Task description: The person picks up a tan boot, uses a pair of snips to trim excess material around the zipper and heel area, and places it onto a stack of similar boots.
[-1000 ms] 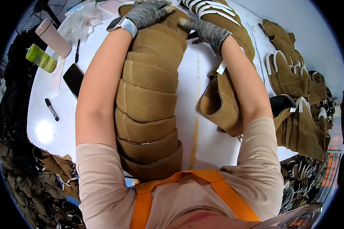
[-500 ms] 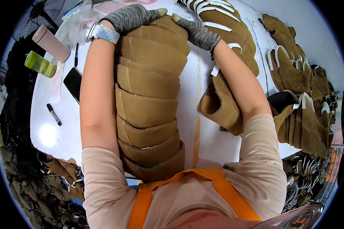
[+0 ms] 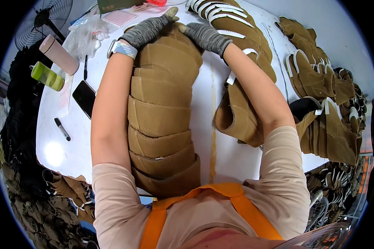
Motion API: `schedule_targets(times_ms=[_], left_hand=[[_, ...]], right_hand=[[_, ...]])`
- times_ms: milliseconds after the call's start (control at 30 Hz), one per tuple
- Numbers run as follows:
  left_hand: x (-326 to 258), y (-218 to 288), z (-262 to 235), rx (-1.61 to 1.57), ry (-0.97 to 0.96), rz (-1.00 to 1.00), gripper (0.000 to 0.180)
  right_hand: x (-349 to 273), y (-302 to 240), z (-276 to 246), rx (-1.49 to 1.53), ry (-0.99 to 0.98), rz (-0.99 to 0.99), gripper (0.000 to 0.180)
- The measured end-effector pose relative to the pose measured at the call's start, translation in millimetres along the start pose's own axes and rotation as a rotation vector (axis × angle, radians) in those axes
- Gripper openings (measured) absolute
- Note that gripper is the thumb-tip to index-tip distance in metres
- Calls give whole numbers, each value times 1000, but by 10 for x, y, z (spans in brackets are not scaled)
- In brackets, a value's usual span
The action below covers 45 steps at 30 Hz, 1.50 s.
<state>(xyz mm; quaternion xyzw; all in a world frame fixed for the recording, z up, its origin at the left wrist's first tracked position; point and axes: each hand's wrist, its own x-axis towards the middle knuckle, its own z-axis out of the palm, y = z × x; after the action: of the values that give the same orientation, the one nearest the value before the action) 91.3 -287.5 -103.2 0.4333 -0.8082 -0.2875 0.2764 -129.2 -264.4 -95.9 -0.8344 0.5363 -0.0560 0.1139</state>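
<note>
A long row of nested brown boot uppers (image 3: 160,116) runs away from me down the middle of the white table, each overlapping its neighbour. At its far end my left hand (image 3: 150,30), in a grey glove with bare fingertips, is closed around the left side. My right hand (image 3: 205,38), gloved alike, holds the right side of the same end, its thumb on top. The undersides of the fingers are hidden behind the uppers. Beside my right forearm lies a second row of brown uppers (image 3: 259,52) with white strips along their edges.
Left on the white table (image 3: 232,164) are a phone (image 3: 84,98), a marker (image 3: 62,129), a green-lidded cup (image 3: 47,76), a pink tumbler (image 3: 59,54) and a plastic bag (image 3: 85,36). More white-edged uppers (image 3: 313,81) are heaped right. A fan (image 3: 43,18) stands far left.
The far part of the middle row now lies flatter and more tightly overlapped. Both hands remain at its far end, with the left hand tilted more forward. The whole view has shifted slightly.
</note>
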Motion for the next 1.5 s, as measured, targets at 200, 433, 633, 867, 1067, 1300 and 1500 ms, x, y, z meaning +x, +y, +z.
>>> schedule_targets(times_ms=[200, 433, 633, 867, 1067, 1300, 1500], left_hand=[[-2, 630, 252, 597, -152, -121, 47], [215, -60, 306, 400, 111, 226, 46], [163, -278, 28, 247, -140, 137, 46], [0, 921, -260, 512, -419, 129, 50], [-769, 1606, 468, 1027, -614, 788, 37], [-1221, 2001, 1191, 502, -702, 86, 58], [-1196, 1765, 1200, 97, -627, 86, 50]], right_hand=[[13, 256, 182, 266, -76, -408, 38], [-675, -154, -831, -158, 69, -221, 51], [-2904, -1098, -1741, 388, 422, 59, 50], [-4664, -10, -595, 858, 747, 348, 53], [-4486, -110, 587, 1146, 686, 565, 41], [-4077, 86, 973, 1906, 755, 518, 33], [-3932, 68, 962, 2171, 538, 423, 43]])
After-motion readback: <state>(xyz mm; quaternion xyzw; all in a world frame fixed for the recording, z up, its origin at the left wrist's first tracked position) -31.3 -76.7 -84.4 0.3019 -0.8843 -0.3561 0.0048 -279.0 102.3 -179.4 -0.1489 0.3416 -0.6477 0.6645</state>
